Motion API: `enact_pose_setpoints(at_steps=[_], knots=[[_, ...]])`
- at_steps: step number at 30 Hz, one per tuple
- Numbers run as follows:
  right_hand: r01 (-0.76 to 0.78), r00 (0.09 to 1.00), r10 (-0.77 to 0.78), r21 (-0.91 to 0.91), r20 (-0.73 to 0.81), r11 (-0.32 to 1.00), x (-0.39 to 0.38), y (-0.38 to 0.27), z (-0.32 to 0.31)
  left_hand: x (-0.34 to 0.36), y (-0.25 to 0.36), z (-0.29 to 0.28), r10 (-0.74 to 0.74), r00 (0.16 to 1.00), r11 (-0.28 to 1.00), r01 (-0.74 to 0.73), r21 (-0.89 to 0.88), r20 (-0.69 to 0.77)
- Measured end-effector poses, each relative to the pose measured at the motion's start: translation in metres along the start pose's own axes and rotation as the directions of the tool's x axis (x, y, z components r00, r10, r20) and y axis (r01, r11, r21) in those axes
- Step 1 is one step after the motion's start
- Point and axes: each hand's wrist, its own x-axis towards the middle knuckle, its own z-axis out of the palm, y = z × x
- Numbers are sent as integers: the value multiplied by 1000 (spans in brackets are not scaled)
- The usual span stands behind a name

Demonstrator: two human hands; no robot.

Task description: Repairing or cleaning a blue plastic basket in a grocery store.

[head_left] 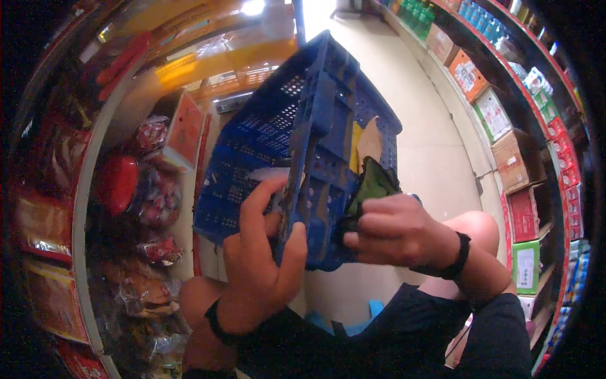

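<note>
A blue plastic crate [323, 126] with perforated walls stands tilted in front of me, one dirt-streaked edge facing up. My left hand [262, 252] grips that near edge, with the thumb on one side and fingers over the other. A dark green, camouflage-patterned cloth [377, 183] is bunched in my right hand [404, 232], against the crate's right side. The right fingers are curled closed around it. Beyond the cloth, a tan piece like cardboard [370, 146] and a yellow strip [356, 144] lie against the crate. Something whitish [268, 174] shows inside the crate, partly behind my left fingers.
Shelves with packaged goods [154, 196] run along the left. On the right, cartons [512, 159] line a lower shelf, with bottles [416, 19] farther off. A pale tiled floor [429, 158] runs down the aisle. My bent knees flank the crate closely.
</note>
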Motion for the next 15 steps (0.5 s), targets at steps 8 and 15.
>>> enact_pose_setpoints(at_steps=[8,15], knots=[[-100,995,96,-316,-28,943,-5,22,6,-2,7,6,53,996,988,-63,140,78],[-358,932,353,-395,-87,846,-11,8,25,2,-1,14,34,996,985,-47,167,80]])
